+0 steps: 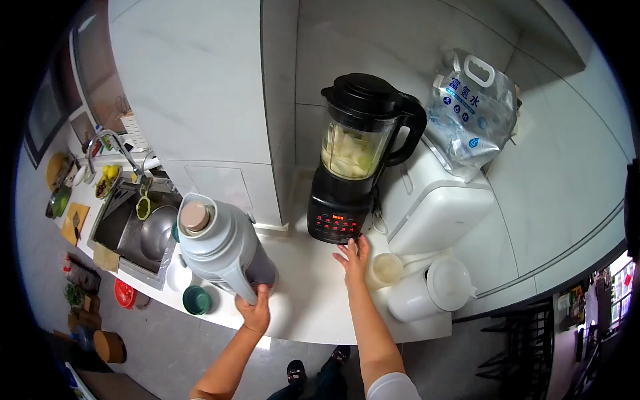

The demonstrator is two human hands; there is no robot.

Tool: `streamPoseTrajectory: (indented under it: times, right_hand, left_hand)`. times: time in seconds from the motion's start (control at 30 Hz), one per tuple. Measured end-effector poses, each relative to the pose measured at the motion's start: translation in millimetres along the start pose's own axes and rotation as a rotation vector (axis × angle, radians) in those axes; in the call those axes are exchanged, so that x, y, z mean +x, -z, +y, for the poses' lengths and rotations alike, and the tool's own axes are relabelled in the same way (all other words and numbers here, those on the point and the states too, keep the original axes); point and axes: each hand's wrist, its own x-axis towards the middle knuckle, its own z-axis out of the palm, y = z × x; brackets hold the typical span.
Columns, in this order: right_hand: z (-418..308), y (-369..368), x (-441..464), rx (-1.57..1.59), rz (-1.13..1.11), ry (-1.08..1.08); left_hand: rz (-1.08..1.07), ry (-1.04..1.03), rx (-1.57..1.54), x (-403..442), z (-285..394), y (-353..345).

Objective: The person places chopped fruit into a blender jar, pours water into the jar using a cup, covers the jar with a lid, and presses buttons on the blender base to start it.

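Observation:
A large pale blue-grey thermos jug (223, 241) with a pinkish stopper stands tilted in view at the left of the counter. My left hand (255, 311) is closed around the lower end of its handle, the fingers partly hidden. Right of it is a black blender (343, 198). Pale chopped pieces fill much of its clear jar (355, 150), under a black lid. Red lights glow on the control panel. My right hand (355, 261) has its fingers spread, with the tips at the lower front edge of the blender base.
Beside the blender stand a white appliance (437, 210) topped by a clear water bag (475, 110), a beige cup (387, 269) and a white kettle (427, 293). A green cup (197, 300) sits near the counter's front edge. The sink (123, 230) lies left.

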Motion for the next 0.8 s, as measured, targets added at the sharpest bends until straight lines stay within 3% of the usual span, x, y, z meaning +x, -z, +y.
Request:
streamPoseTrajectory:
  times: [0.43,0.67,0.73,0.77,0.8]
  right_hand:
    - [-6.0,-6.1,-4.9,-0.035,-0.019,0.023]
    - [-7.4,-7.8,-6.7,-0.039,-0.022,0.030]
    - [-4.7,-5.7,-4.0,-0.030,-0.026,0.029]
    - [-3.0,-4.1,-2.4,-0.025,-0.030,0.028]
    - [-2.6,-3.8,-3.0,-0.022,-0.027,0.030]
  left_hand:
    - [-0.066,-0.145,-0.253,41.2,-4.7,30.2]
    - [-0.150,-0.016,-0.252,33.4,-2.1,43.8]
    - [-0.080,-0.085,0.138,24.5,16.4,43.1]
    - [0.048,-0.100,0.077,14.7,14.7,40.0]
    - [0.044,-0.102,0.077,5.8,16.8,40.7]
